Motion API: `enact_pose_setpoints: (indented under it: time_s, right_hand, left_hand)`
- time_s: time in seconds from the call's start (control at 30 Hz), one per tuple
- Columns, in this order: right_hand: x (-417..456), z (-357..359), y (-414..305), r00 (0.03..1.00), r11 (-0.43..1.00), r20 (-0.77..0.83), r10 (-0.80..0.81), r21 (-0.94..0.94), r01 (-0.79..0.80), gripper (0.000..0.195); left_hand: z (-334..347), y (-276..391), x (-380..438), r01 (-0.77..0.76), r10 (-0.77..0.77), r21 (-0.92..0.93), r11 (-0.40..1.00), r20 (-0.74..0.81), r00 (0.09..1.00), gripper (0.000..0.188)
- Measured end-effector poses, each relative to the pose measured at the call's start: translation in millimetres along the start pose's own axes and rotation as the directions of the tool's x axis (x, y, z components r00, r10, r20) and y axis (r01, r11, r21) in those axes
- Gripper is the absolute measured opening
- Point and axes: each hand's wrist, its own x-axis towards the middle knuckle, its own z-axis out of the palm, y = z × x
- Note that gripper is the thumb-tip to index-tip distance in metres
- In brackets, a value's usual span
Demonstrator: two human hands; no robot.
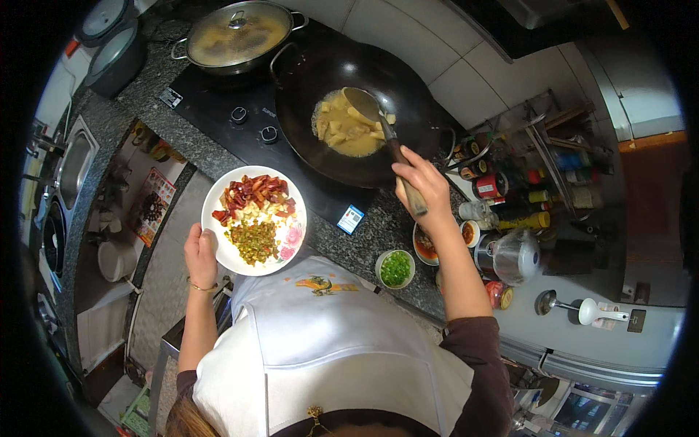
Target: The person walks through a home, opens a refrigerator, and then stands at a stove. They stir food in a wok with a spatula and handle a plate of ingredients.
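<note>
My left hand [201, 257] grips the left rim of a white plate [289, 218] with pink flowers, held up in front of the apron. On it lie chopped dried red chilies [254, 194], pale chopped pieces that look like garlic, and a heap of green and yellowish minced bits [252, 242]. The wooden handle of a metal spatula or ladle [361, 104] is in my right hand [423, 183]. Its head rests in a large dark wok [338, 169], at the upper edge of yellowish liquid with pale chunks [349, 128].
Left of the wok stands a lidded steel pot [237, 35] on the black cooktop [218, 114]. A bowl of chopped green onion [395, 269] and a bowl of red sauce [426, 246] sit near my right forearm. Jars and bottles [490, 185] crowd the right side.
</note>
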Motion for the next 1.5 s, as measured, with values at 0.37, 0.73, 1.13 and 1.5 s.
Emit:
enact_pose_setpoints:
  time_s: [0.37,0.73,1.13,1.5]
  right_hand:
    - [45,42,19,0.955,0.998,0.297,-0.02,-0.049,0.036,0.037]
    - [71,49,10,0.964,0.998,0.257,0.061,-0.038,-0.052,0.029]
    - [97,66,23,0.957,0.999,0.291,0.016,-0.044,-0.003,0.026]
    - [69,49,33,0.763,0.734,-0.067,0.642,0.339,-0.588,0.019]
  left_hand:
    - [-28,-3,2,0.05,-0.052,-0.047,0.998,-0.042,0.998,0.023]
    - [-53,-8,26,0.051,-0.052,-0.016,0.999,-0.045,0.998,0.024]
    - [-59,-7,45,0.046,-0.045,-0.032,0.998,0.021,0.999,0.024]
    - [-68,-11,51,0.028,-0.028,-0.042,0.999,-0.009,1.0,0.025]
